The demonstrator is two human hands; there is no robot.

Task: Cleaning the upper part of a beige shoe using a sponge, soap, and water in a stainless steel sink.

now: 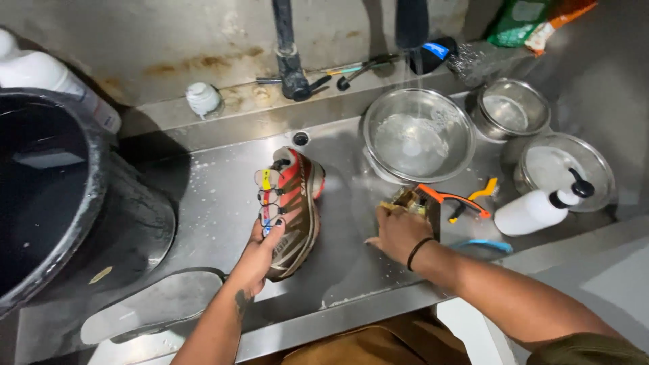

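A red, brown and white running shoe [295, 209] stands tilted on its side in a steel sink [216, 203]. My left hand [263, 247] grips its heel end and laces from below. My right hand [399, 233] rests to the right of the shoe, closed around a scrub brush [414, 201] with an orange handle [454, 199]. A black band circles that wrist. A large steel bowl [418, 135] with soapy water sits just behind the brush.
A big black bucket [61, 196] fills the left. A grey insole [155, 307] lies at the sink's front. Two smaller steel bowls [510, 108] [564, 165], a white pump bottle [541, 209], a tap pipe [289, 54] and a white cap [203, 99] sit around.
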